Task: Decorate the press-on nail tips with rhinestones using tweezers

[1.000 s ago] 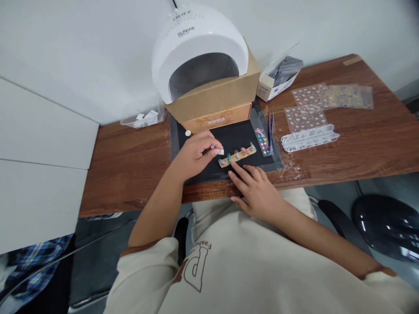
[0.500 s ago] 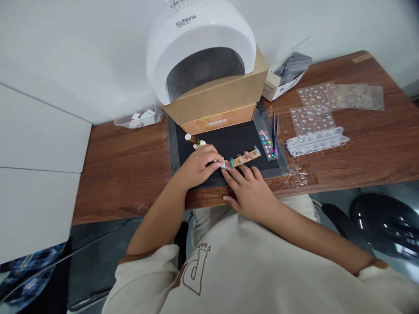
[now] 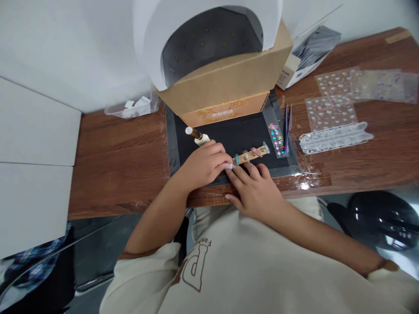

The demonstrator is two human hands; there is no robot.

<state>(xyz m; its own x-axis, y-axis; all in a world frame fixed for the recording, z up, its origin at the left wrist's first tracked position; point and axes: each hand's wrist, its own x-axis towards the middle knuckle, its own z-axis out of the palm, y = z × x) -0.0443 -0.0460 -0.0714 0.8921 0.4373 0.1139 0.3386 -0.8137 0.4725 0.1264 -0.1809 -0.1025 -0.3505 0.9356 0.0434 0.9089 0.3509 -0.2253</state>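
My left hand [image 3: 209, 165] is closed in a pinch on a small white pad [image 3: 229, 166], at the left end of a wooden display strip [image 3: 244, 158]. Several decorated false nails stand along the strip, among them a teal nail [image 3: 236, 158] and a pink nail [image 3: 256, 151]. Flat and with fingers apart, my right hand [image 3: 257, 190] rests at the near side of the strip, its fingertips close to the pad. Whether they touch the strip I cannot tell. Beyond my left hand stands a bottle of polish [image 3: 200, 138] with its cap on. The strip's left end is hidden by my fingers.
A white nail lamp [image 3: 147, 48] sits on a cardboard box [image 3: 225, 76] behind the black mat [image 3: 222, 131]. Right of the strip lie a flower sequin sheet [image 3: 277, 140], tweezers [image 3: 287, 128], sticker sheets [image 3: 332, 113] and a clear case [image 3: 335, 138]. A plastic tray [image 3: 114, 110] holds white pads.
The camera view has shifted, so the lamp sits higher in the picture. My left fingers have closed further over the white pad. My right hand stays by the strip.
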